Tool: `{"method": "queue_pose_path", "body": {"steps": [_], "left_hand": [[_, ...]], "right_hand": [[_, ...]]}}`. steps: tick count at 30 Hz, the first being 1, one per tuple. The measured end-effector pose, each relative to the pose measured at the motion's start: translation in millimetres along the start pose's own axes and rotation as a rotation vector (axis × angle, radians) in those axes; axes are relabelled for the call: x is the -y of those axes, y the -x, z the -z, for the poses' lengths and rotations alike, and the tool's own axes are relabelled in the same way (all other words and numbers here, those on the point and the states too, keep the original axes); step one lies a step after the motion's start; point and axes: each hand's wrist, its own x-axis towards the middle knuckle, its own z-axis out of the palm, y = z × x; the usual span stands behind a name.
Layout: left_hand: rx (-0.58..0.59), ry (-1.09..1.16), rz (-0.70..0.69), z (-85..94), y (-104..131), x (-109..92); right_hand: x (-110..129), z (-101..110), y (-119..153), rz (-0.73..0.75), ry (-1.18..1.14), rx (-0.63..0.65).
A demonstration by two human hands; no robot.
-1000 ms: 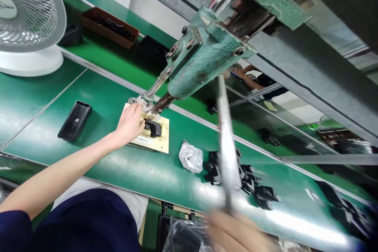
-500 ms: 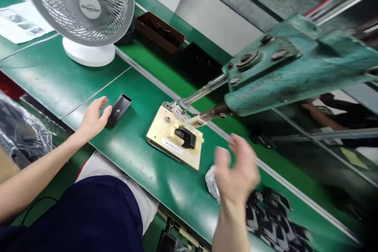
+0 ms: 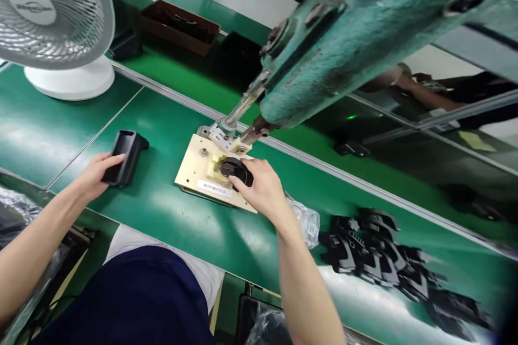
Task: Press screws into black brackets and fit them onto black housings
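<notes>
My left hand (image 3: 99, 172) is closed round the lower end of a hollow black plastic housing (image 3: 128, 156) on the green bench. My right hand (image 3: 259, 186) grips a curved black plastic part (image 3: 235, 168) that sits on a cream-coloured fixture block (image 3: 190, 172). The thumb lies on the near side of this part and the fingers on its far side. A white label (image 3: 214, 188) is stuck on the block's front. Metal rods of a green press arm (image 3: 319, 59) reach down to the block's back edge.
A white fan (image 3: 68, 78) stands at the left. Behind the bench rail is a brown bin (image 3: 178, 27). Right of the block lie a clear plastic bag (image 3: 307, 221) and a pile of black plastic parts (image 3: 372, 253). Another person's arm (image 3: 429, 94) shows at the upper right.
My right hand has moved left from beside the block onto the curved black part. My left hand has taken hold of the black housing, which is turned to show its hollow side.
</notes>
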Motion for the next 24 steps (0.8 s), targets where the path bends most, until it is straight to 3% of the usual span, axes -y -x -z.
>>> {"method": "queue_pose_path", "body": {"steps": [1,4,6,8,10,13,15,17,21,24], "left_hand": [[0.017,0.038,0.05,2.5,5.3,-1.3],[0.009,0.296,0.37,3.8,28.6,-13.2],[-0.104,0.439,0.585,-1.8,44.3,-26.4],[-0.244,0.456,0.706,-11.0,56.2,-39.6],[-0.32,0.418,0.771,-20.9,64.4,-49.1],[-0.267,0.382,0.803,-31.2,72.8,-54.4],[-0.21,0.377,0.797,-34.4,77.8,-55.3],[-0.166,0.38,0.783,-36.5,82.5,-56.1],[-0.109,0.386,0.754,-36.2,87.4,-50.0],[-0.039,0.395,0.761,-29.4,86.9,-33.3]], "right_hand": [[-2.7,-2.4,9.5,-0.073,-0.17,-0.071],[-7.7,-15.3,46.5,-0.367,-0.833,-0.333],[-5.9,-26.2,71.5,-0.559,-1.238,-0.432],[-1.1,-35.7,91.4,-0.696,-1.445,-0.417],[3.4,-41.2,105.4,-0.764,-1.377,-0.426],[4.7,-41.4,119.4,-0.762,-0.857,-0.559],[1.6,-40.1,127.1,-0.747,-0.628,-0.568],[-2.7,-41.0,134.5,-0.8,-0.717,-0.525],[-6.0,-49.9,150.5,-0.992,-1.2,-0.455],[-1.5,-56.8,161.9,-0.971,-1.479,-0.426]]}}
